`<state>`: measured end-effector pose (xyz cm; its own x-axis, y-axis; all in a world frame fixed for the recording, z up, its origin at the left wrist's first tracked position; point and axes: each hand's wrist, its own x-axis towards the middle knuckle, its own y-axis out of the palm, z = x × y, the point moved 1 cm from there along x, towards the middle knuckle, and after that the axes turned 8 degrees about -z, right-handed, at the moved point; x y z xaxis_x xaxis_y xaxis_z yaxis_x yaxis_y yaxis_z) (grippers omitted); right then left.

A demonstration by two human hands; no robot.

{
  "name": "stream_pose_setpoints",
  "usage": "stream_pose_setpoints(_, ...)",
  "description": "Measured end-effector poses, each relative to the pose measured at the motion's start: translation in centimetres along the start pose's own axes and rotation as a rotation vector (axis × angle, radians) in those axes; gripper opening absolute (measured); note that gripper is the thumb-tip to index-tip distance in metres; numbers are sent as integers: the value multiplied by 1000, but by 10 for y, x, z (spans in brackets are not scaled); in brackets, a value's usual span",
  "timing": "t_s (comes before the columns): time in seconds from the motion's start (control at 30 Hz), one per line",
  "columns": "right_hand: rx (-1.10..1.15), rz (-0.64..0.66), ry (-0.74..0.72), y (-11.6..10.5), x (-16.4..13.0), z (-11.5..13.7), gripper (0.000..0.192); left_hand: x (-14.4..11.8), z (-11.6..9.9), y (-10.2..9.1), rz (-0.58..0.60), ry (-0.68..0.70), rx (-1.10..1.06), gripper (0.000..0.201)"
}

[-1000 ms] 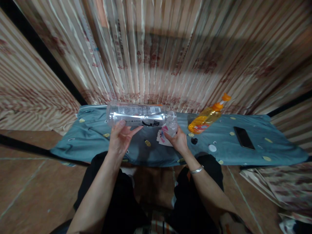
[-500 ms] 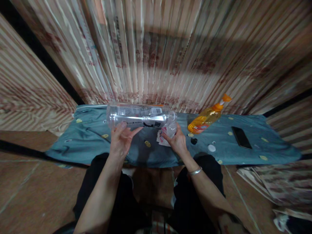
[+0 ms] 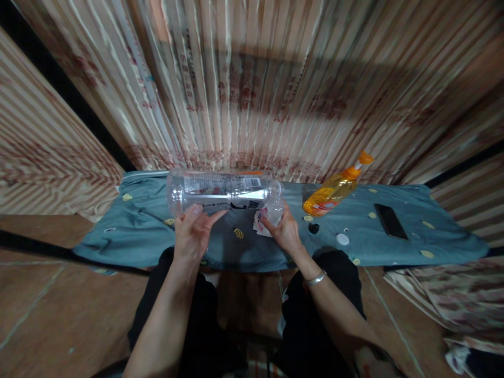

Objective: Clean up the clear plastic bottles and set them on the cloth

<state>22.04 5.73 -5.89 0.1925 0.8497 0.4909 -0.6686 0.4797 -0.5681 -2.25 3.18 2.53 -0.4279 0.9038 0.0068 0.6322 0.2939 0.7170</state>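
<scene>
A large clear plastic bottle (image 3: 220, 190) with a printed label lies sideways in the air above the blue cloth, its neck to the right. My left hand (image 3: 191, 231) grips its base end from below, thumb against the side and a finger stretched along it. At the neck end, my right hand (image 3: 286, 228) has its fingers closed around a crumpled-looking clear plastic part (image 3: 274, 212). Whether that part belongs to the bottle I cannot tell. Just under it lies a white and pink wrapper (image 3: 261, 227), partly hidden by my right thumb.
A blue cloth with yellow pineapples (image 3: 137, 231) covers the narrow table. On its right are an orange pump bottle of liquid (image 3: 331, 193), a small black cap (image 3: 313, 228), a white round lid (image 3: 342, 239) and a dark phone (image 3: 390, 221). A striped curtain (image 3: 244, 105) hangs behind.
The bottle has shifted slightly left, its base end dropping a little with my left hand. My right hand stays almost in place at the neck end.
</scene>
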Motion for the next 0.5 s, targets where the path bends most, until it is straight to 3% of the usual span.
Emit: stream_pose_setpoints(0.5,-51,19,53,0,1,-2,78,-5,-6,10,25,45,26,44)
